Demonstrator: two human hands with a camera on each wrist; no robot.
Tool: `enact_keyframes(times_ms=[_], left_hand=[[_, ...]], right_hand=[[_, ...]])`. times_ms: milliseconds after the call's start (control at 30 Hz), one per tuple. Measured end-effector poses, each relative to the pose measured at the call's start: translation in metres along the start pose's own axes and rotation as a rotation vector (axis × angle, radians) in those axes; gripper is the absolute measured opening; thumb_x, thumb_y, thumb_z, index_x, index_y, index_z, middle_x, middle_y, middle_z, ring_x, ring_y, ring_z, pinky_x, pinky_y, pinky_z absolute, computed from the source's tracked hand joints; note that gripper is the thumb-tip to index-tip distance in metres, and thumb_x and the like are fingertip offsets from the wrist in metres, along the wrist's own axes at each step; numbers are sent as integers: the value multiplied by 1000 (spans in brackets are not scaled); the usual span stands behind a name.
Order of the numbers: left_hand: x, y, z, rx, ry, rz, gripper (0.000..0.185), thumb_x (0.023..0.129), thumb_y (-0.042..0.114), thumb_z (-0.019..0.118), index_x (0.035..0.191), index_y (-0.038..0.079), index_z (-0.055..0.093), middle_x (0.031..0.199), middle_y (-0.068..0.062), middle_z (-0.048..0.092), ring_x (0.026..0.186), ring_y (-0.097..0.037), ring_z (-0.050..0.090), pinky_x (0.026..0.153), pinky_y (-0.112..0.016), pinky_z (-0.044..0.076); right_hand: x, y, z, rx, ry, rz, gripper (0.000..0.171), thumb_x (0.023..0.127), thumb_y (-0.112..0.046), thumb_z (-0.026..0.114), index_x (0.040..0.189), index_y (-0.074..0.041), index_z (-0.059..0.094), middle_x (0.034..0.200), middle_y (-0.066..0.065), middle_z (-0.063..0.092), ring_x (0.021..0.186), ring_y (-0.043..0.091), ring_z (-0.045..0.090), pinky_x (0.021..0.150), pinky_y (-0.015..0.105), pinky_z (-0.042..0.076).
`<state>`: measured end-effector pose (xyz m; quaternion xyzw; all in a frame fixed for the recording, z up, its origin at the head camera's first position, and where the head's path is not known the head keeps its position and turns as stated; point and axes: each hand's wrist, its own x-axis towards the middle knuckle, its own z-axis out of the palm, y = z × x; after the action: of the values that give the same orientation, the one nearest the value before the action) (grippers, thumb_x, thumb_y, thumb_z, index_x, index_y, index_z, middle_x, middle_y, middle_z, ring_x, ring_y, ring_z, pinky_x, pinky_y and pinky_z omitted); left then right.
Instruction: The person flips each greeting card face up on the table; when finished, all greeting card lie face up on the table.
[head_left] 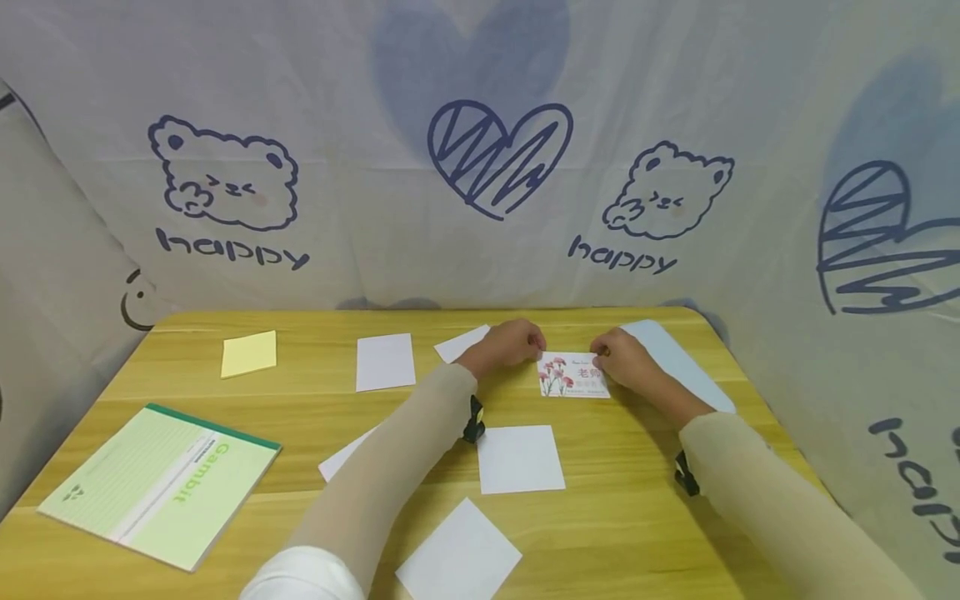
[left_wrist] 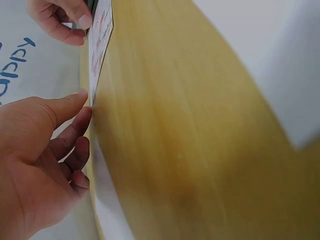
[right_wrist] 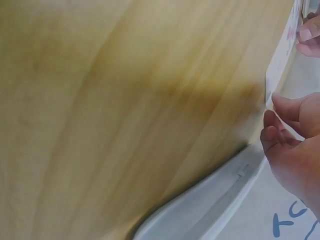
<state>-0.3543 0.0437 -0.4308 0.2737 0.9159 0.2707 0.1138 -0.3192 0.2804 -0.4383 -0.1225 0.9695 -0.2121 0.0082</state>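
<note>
Flowered card (head_left: 573, 379): far side of worktop (head_left: 622, 500), near pale blue case (head_left: 681, 360) | left hand (head_left: 513, 342): pinching its upper left corner | right hand (head_left: 628, 360): pinching its upper right corner | two-corner hold presumably keeps card straight, its print mostly uncovered

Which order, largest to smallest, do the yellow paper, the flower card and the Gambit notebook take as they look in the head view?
1. Gambit notebook, clearly biggest, though nearness to the camera may add to that
2. flower card
3. yellow paper
</note>
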Motion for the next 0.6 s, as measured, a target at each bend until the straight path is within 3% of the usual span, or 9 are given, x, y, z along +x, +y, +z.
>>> enact_keyframes(times_ms=[100,267,433,600], left_hand=[[-4,0,-3,-5,-13,22,17,96,23,57,107,17,68,106,6,65,99,-12,58,92,-35,44],[-24,7,-13,48,-48,67,22,97,26,57,115,18,66,109,7,65,102,-12,58,93,-38,43],[-60,7,-19,102,-64,111,23,96,28,58,116,20,66,109,8,65,102,-10,59,91,-37,44],[-101,-2,-16,62,-63,102,20,94,29,61,111,21,67,102,12,63,93,-9,56,80,-31,45]], right_hand=[[-3,-5,-5,11,10,-23,24,92,-6,59,114,3,65,110,19,56,99,34,58,85,47,49],[-12,-19,-12,50,8,-24,27,94,-10,59,119,1,62,113,17,55,97,30,56,82,43,49],[-33,-36,-13,129,-10,-72,29,93,-14,62,119,-1,62,113,15,56,91,25,54,75,37,49],[-59,-56,-3,214,-23,-111,25,91,-16,65,113,-4,65,110,12,60,85,21,55,70,32,48]])
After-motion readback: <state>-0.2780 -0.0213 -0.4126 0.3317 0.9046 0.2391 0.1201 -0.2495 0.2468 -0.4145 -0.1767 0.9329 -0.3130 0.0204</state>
